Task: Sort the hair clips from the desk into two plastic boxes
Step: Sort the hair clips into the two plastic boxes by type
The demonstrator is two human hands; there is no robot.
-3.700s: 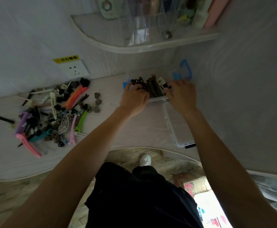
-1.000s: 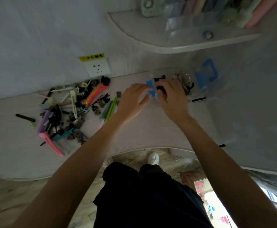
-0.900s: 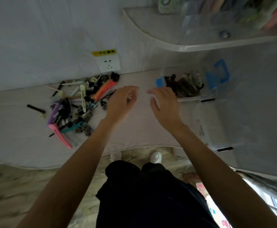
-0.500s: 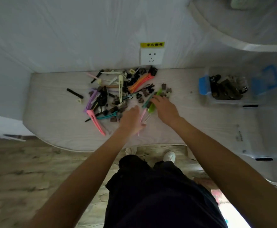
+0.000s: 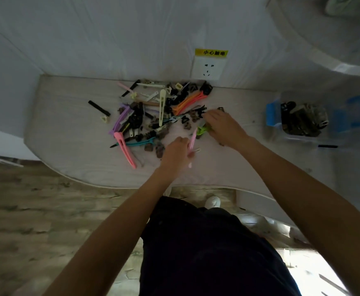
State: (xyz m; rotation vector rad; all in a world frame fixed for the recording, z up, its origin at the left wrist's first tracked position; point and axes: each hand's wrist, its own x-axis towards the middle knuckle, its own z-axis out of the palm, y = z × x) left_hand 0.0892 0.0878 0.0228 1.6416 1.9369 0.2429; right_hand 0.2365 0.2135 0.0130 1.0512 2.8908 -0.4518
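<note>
I have both hands down at the near edge of the hair-clip pile [image 5: 159, 116] on the pale wood-grain desk [image 5: 67, 124]. My left hand [image 5: 175, 151] has its fingers curled round a slim pale-pink clip [image 5: 192, 142], which sticks up and away from my knuckles. My right hand [image 5: 221, 124] is laid over a lime-green clip [image 5: 202, 130]; the fingers are bent onto it, but from this angle I cannot tell whether they have actually pinched it or are only resting on top.

By my reckoning the sort is at an early to middle stage. One clear plastic box [image 5: 298, 124] with blue latches sits well to the right of the pile and already holds a heap of dark clips, so that category has been started. I cannot make out a second box with any certainty; the desk's right end is washed out.

Most of the work is still ahead. On the desk lie long coloured clips: an orange bunch [image 5: 187, 102], a purple one [image 5: 119, 122], a bright pink one [image 5: 124, 149], a teal one [image 5: 138, 143] and a cream one [image 5: 162, 106]. Plenty of small dark and brown claw clips are scattered among them. A black bar clip [image 5: 98, 108] lies apart on the left.
</note>
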